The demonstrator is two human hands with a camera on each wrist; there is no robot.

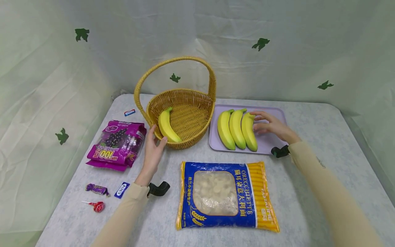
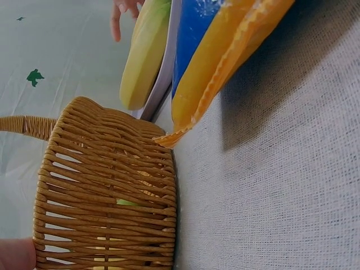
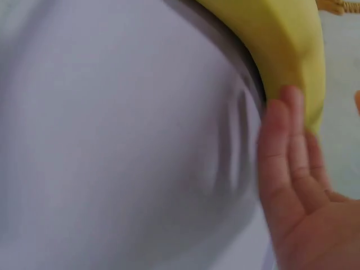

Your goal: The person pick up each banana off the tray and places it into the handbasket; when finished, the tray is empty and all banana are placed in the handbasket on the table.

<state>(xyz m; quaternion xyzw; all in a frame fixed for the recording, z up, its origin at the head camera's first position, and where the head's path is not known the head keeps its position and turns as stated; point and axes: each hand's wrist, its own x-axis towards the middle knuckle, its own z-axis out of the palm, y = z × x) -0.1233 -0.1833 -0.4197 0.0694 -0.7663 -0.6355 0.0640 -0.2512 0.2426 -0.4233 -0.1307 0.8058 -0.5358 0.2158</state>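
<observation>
A blue-and-yellow plastic pasta bag (image 1: 226, 195) lay nearest on the surface. Beyond it, the left hand (image 1: 153, 151) rested open-fingered against the woven wicker basket (image 1: 197, 99), apparently steadying it. Right of the basket, the right hand (image 1: 271, 127), fingers nearly straight, touched the rightmost yellow banana (image 1: 248, 132) on the lilac tray (image 1: 271, 142), nothing yet clasped.

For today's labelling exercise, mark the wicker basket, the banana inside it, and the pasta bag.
wicker basket (image 1: 197, 97), head view, far inner wall.
banana in the basket (image 1: 166, 126), head view, middle of its body.
pasta bag (image 1: 188, 200), head view, blue left panel.
</observation>
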